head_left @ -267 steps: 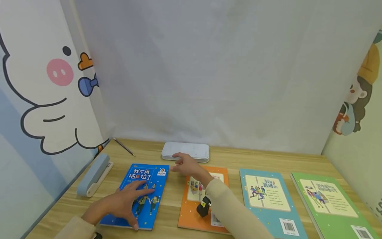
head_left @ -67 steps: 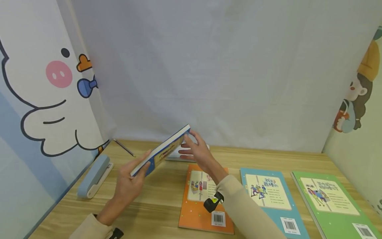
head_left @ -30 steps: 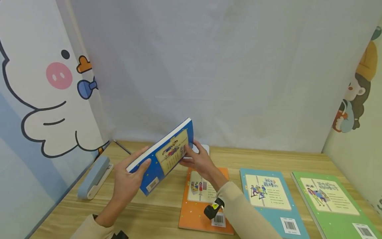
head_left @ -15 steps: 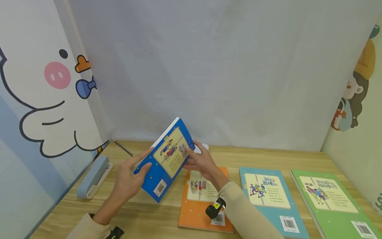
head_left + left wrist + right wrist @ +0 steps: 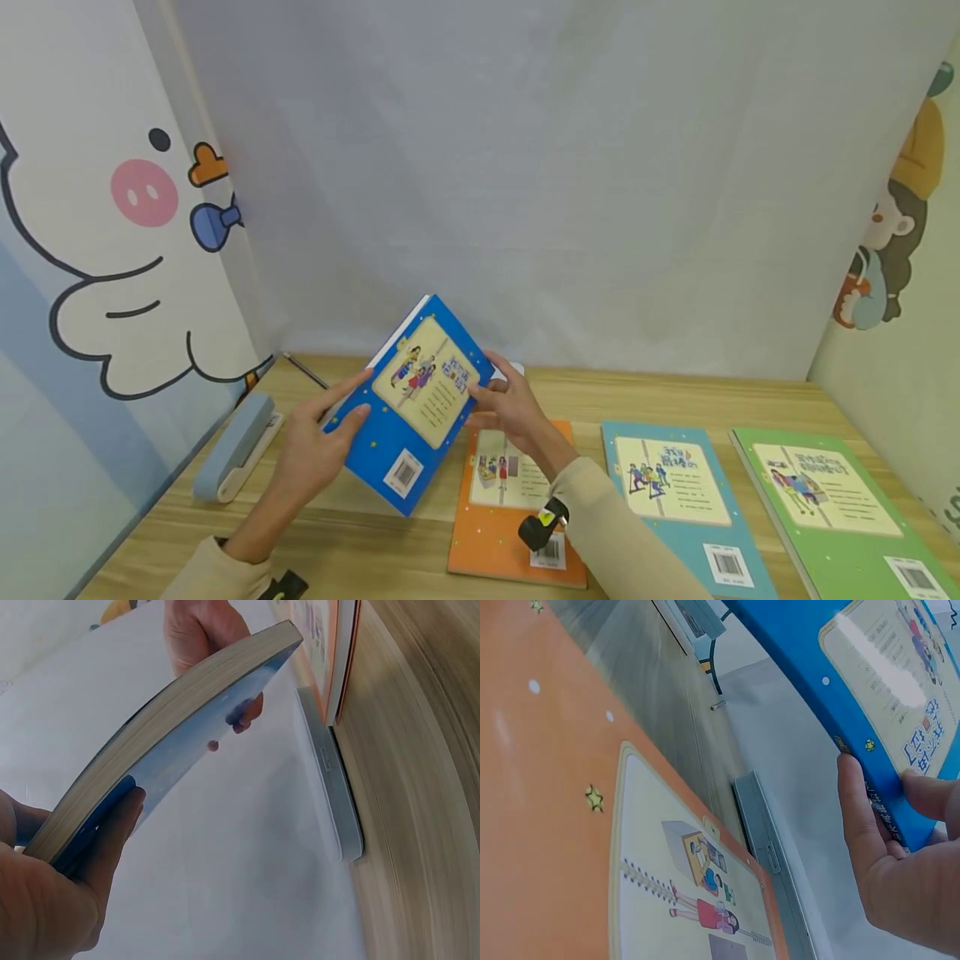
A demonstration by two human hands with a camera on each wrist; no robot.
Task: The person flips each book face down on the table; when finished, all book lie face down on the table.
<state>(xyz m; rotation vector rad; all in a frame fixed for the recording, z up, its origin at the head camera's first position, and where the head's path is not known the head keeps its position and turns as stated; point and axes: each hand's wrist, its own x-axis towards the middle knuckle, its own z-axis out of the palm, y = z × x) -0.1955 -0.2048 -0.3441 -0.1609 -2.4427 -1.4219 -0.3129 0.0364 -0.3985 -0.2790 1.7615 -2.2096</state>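
Observation:
A blue paperback book [image 5: 420, 392] is held tilted above the table between both hands, its back cover with a cream panel and barcode facing the head camera. My left hand [image 5: 318, 442] grips its left edge, thumb on the back cover and fingers behind on the front. At the opposite edge, my right hand [image 5: 517, 412] pinches the spine side, as the right wrist view shows with the thumb on the cover [image 5: 930, 799]. The page edges [image 5: 172, 694] face the left wrist camera. Below the right hand lies an orange book [image 5: 495, 533], partly covered by the forearm.
A light-blue book [image 5: 675, 483] and a green book [image 5: 832, 500] lie to the right, back covers up. On the left is a blue-and-white stapler [image 5: 236, 450], with a pencil [image 5: 303, 369] behind it. A pale flat case [image 5: 330, 780] sits at the table's back, mostly hidden.
The blue book, earlier lying front cover up, was lifted and turned over. Over the last second its back cover has swung round to face the head camera; both hands keep hold.

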